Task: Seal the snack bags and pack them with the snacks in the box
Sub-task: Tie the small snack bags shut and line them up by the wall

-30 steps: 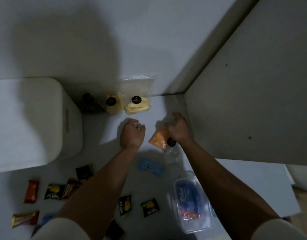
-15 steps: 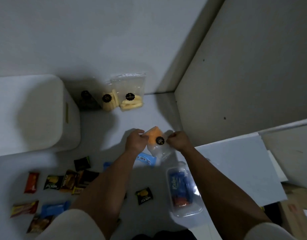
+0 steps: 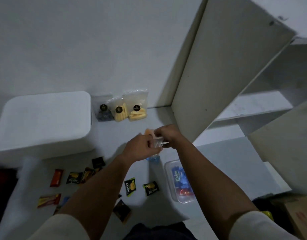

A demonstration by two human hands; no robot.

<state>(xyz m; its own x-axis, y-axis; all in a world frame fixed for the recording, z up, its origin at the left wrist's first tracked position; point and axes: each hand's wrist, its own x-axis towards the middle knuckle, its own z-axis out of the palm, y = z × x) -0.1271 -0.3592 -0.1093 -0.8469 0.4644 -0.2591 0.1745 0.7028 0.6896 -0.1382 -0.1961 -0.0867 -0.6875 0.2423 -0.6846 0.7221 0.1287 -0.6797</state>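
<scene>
A white bench (image 3: 218,163) carries everything. At its back left stands a white lidded box (image 3: 43,118); just right of it three clear snack bags (image 3: 121,108) with black stickers stand against the wall. Along the near left, small wrapped snacks (image 3: 74,177) lie scattered, among them a red bar (image 3: 56,177) and two dark packets (image 3: 140,187) with yellow print. At the near right sits a clear plastic container (image 3: 168,181) holding blue and red wrappers.

Short white sleeves, bare forearms, two bare hands, dark trousers
</scene>
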